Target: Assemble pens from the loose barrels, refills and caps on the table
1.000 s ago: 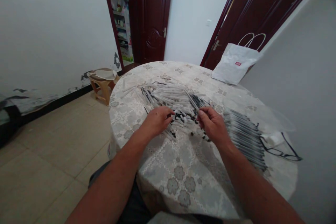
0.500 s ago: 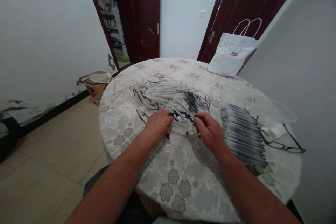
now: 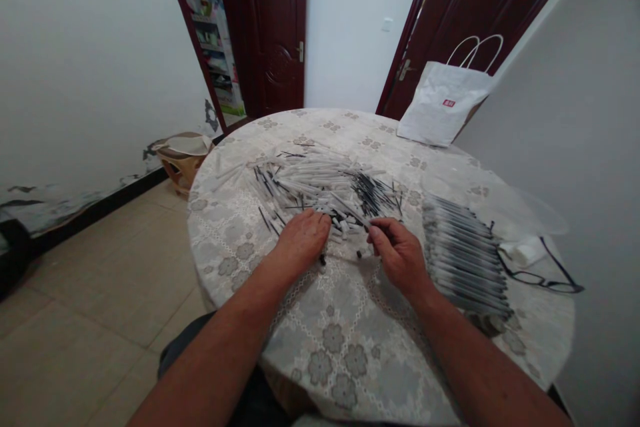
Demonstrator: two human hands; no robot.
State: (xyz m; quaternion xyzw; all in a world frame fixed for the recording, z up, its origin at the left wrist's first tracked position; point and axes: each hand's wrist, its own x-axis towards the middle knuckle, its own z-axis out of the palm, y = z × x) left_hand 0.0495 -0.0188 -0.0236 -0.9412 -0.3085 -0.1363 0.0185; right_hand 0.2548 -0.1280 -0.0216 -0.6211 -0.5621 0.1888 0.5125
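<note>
My right hand [image 3: 397, 250] pinches the near end of a slim white pen barrel [image 3: 350, 207], which points away and to the left over a pile. Beside it, my left hand [image 3: 303, 237] lies palm down at the small black and white pen caps [image 3: 341, 221], its fingers bent together and the tips hidden. Beyond both hands spreads a heap of white pen barrels [image 3: 315, 177]. Thin black refills [image 3: 371, 193] are bunched at the heap's right side. A loose black cap [image 3: 323, 259] lies by my left hand.
Right of my right hand lies a row of pens [image 3: 467, 253] in clear plastic. Black-framed glasses [image 3: 543, 280] and a white crumpled item [image 3: 523, 250] are beside it. A white paper bag [image 3: 445, 103] stands at the back right of the round, cloth-covered table [image 3: 340, 353].
My left hand has shifted slightly among the caps. My right hand keeps the pen barrel in nearly the same place. A dark cap beside the right fingers no longer shows.
</note>
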